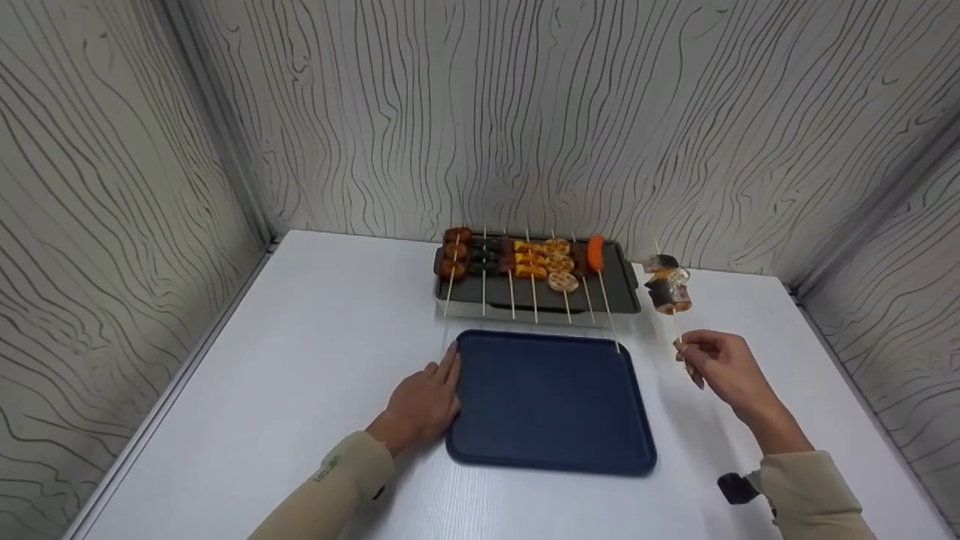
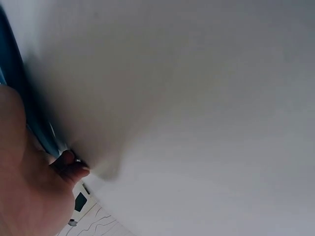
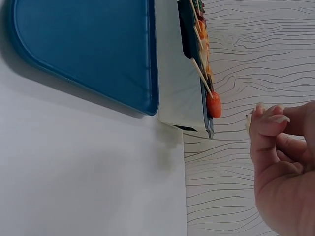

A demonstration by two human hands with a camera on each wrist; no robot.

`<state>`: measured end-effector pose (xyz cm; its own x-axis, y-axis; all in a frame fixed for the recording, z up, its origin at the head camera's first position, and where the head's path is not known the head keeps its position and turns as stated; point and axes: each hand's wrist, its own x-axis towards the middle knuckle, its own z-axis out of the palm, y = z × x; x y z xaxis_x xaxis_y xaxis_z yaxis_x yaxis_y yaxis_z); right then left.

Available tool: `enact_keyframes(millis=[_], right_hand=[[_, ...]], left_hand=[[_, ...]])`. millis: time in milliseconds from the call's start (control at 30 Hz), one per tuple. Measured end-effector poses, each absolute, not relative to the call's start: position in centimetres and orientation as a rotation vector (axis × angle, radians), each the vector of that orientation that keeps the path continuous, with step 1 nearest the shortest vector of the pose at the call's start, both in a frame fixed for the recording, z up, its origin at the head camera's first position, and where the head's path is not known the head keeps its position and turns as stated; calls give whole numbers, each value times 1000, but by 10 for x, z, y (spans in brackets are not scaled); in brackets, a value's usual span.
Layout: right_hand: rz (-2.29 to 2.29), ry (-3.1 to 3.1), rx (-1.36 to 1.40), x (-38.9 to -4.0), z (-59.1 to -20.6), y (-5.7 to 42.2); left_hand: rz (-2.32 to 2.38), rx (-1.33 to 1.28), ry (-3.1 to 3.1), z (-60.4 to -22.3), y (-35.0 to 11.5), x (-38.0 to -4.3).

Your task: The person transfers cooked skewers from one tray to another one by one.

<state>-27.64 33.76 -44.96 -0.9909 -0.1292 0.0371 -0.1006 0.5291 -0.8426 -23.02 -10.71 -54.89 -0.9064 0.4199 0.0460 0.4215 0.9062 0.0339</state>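
Note:
My right hand [image 1: 721,369] pinches the stick of a skewer [image 1: 670,291], raised to the right of the grill, its chunky pieces dark-skinned and pale at the upper end. In the right wrist view those pieces are hidden behind the fingers [image 3: 268,125]. My left hand [image 1: 424,401] rests against the left edge of an empty dark blue tray [image 1: 551,405], fingers extended along the rim. The left wrist view shows that hand [image 2: 34,191] low beside the tray's side [image 2: 29,98].
Behind the tray stands a dark grill plate [image 1: 621,289] on a pale base. Several skewers lie across it, including lotus root slices [image 1: 562,281] and an orange-red sausage [image 1: 595,253], whose stick reaches over the tray's far edge. Patterned walls [image 1: 480,112] enclose the white table [image 1: 315,337].

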Motion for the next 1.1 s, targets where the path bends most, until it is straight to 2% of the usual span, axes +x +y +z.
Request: enact_keyframes(millis=[500, 733, 1100], right_hand=[[-1494, 2723, -170, -232, -455, 344], [-1509, 2664, -69, -210, -461, 346], [-1486, 2584, 0, -188, -478, 338]], left_hand=[[-76, -676, -2993, -554, -108, -229], [-101, -683, -2995, -556, -109, -231], [-106, -672, -3018, -551, -108, -229]])
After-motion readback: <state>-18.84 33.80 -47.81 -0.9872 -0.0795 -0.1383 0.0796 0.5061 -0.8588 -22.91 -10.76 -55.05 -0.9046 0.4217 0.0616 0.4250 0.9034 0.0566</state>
